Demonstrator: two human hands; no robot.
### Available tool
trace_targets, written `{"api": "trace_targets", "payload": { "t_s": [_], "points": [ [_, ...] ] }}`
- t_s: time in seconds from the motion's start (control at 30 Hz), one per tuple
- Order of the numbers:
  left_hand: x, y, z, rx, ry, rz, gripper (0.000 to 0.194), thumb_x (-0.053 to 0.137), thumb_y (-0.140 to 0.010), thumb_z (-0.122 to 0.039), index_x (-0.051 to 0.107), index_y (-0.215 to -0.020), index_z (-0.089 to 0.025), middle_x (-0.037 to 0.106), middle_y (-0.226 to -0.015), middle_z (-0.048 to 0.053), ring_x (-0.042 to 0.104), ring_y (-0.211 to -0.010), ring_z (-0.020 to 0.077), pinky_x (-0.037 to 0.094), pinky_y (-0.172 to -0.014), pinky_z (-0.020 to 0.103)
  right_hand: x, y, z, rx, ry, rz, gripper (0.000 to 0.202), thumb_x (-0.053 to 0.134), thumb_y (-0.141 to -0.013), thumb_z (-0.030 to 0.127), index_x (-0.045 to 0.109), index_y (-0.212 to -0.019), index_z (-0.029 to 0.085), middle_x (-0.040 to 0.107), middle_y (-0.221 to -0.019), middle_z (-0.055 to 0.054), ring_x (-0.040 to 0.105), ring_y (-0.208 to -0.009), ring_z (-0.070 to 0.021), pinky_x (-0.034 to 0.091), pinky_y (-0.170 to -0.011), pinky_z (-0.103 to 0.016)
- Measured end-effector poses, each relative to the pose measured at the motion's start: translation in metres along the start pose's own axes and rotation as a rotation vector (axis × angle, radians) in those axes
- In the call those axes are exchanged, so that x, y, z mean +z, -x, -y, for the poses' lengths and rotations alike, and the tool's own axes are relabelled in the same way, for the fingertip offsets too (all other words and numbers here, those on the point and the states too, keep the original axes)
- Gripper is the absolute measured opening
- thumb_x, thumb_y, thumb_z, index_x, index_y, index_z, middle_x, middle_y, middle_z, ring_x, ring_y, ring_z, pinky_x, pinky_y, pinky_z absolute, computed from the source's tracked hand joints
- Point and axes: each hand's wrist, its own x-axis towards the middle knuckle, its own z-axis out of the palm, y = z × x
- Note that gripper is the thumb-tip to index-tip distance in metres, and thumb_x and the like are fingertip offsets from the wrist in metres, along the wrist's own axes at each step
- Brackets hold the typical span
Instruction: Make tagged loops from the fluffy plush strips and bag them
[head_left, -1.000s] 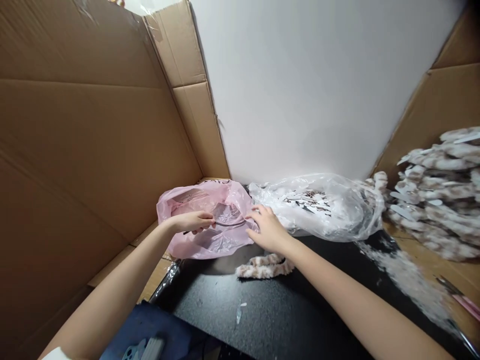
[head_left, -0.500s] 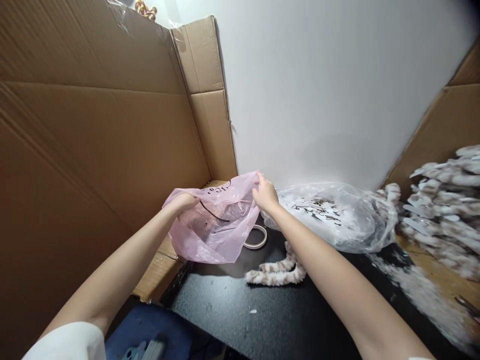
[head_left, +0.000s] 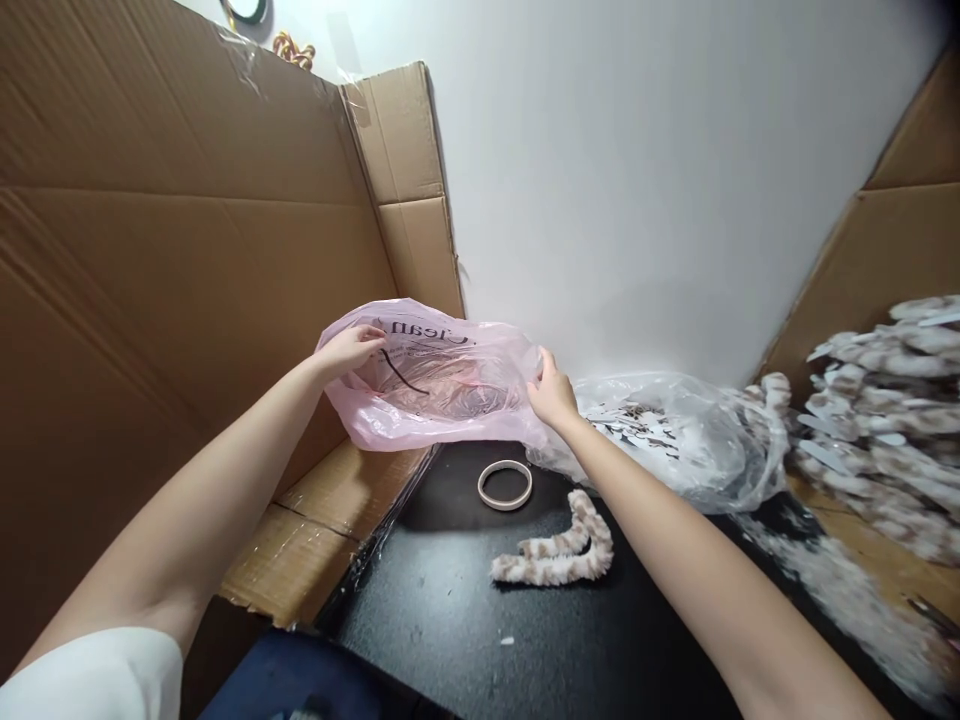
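Over far left of black table [head_left: 420, 620]: pink bag [head_left: 405, 430], mouth toward wearer, long axis left to right. Judged light, limp, slippery; best taken by opposite rims. Clamped at right rim by right grip [head_left: 553, 392]. Apparently pinched at upper end by left grip [head_left: 354, 350], inside bag mouth: thin dark strip [head_left: 397, 374], sloping down rightward, likely light, springy.

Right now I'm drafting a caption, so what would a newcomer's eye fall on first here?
First, the pink plastic bag, spread mid-view between the left hand and the right hand. Then the big heap of furry pieces at the right edge, and a curved furry piece on the black table, lower in view than the bag.
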Motion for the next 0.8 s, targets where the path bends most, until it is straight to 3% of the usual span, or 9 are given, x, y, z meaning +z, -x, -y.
{"api": "trace_targets", "payload": {
  "t_s": [0.13,0.23,0.4,0.6,0.8],
  "points": [
    [0.017,0.015,0.002,0.054,-0.024,0.076,0.03,0.054,-0.079,-0.027,0.067,-0.104,-0.016,0.063,-0.065,-0.001,0.062,-0.063,0.0163,0.049,-0.057,0.023,0.01,0.014,0.0,-0.04,0.044,0.063,0.055,0.053,-0.086,0.019,0.04,-0.139,0.018,0.071,-0.104,-0.012,0.066,-0.096,-0.0262,0.046,-0.077,-0.03],
    [0.028,0.025,0.006,0.079,-0.049,0.091,0.036,0.049,-0.076,-0.026,0.065,-0.107,-0.017,0.063,-0.065,0.0,0.061,-0.059,0.016,0.048,-0.053,0.023,0.017,0.024,0.002,-0.084,0.063,0.094,0.05,0.055,-0.085,0.02,0.045,-0.134,0.019,0.07,-0.106,-0.012,0.066,-0.096,-0.0263,0.046,-0.075,-0.029],
    [0.044,0.031,0.015,0.12,-0.105,0.097,0.031,0.05,-0.07,-0.021,0.066,-0.096,-0.02,0.062,-0.065,-0.001,0.059,-0.054,0.0164,0.048,-0.054,0.025,0.024,0.032,0.003,-0.128,0.06,0.12,0.049,0.053,-0.086,0.02,0.045,-0.134,0.023,0.069,-0.108,-0.009,0.066,-0.096,-0.0242,0.045,-0.074,-0.028],
    [0.061,0.028,0.018,0.19,-0.092,0.103,0.04,0.046,-0.071,-0.013,0.061,-0.107,-0.018,0.068,-0.098,0.005,0.067,-0.079,0.0179,0.054,-0.072,0.027,0.026,0.034,0.003,-0.127,0.059,0.128,0.047,0.052,-0.086,0.019,0.046,-0.132,0.024,0.069,-0.103,-0.008,0.066,-0.094,-0.0232,0.045,-0.074,-0.027],
    [0.07,0.028,0.033,0.165,-0.176,0.211,0.018,0.062,-0.076,-0.016,0.069,-0.092,-0.016,0.069,-0.106,0.006,0.063,-0.102,0.0257,0.051,-0.088,0.032,0.028,0.038,-0.001,-0.1,0.05,0.132,0.042,0.051,-0.086,0.021,0.05,-0.128,0.023,0.07,-0.103,-0.008,0.066,-0.095,-0.024,0.046,-0.075,-0.029]
  ]
}}
